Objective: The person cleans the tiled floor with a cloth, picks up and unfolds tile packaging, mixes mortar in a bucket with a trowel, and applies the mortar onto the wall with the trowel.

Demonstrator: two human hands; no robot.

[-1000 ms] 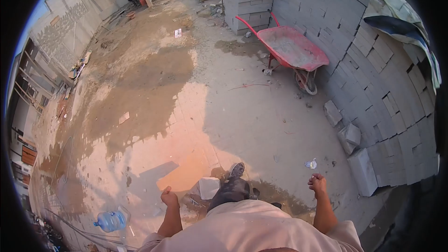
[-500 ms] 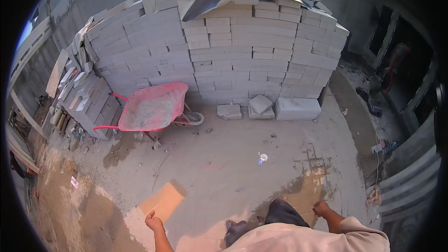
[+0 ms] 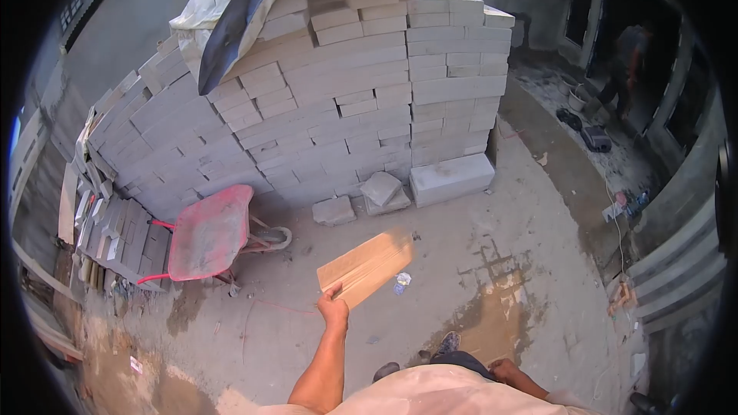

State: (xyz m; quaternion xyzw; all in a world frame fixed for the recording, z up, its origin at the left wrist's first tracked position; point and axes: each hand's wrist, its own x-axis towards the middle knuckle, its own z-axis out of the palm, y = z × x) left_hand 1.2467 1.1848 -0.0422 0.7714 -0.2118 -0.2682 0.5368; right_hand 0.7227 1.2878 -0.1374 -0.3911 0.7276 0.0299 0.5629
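Observation:
My left hand (image 3: 333, 308) is closed on the near left edge of a flat tan board (image 3: 365, 267), held out in front of me above the concrete floor. The board's far end is blurred. My right hand (image 3: 504, 371) hangs low beside my dark trousers, its fingers curled; whether anything is in them is too small to tell. A small crumpled white and blue wrapper (image 3: 402, 283) lies on the floor just right of the board.
A red wheelbarrow (image 3: 211, 234) stands at the left. Behind it rises a long stack of grey blocks (image 3: 330, 69) under a tarp (image 3: 269, 0). Loose blocks (image 3: 451, 179) lie at its foot. Another person (image 3: 626, 69) is by the dark doorway, near corrugated sheets (image 3: 676, 269).
The view has swung right, from the open yard to the block stack and doorway. My left arm has stretched forward and raised the board. My right hand has come closer to my body.

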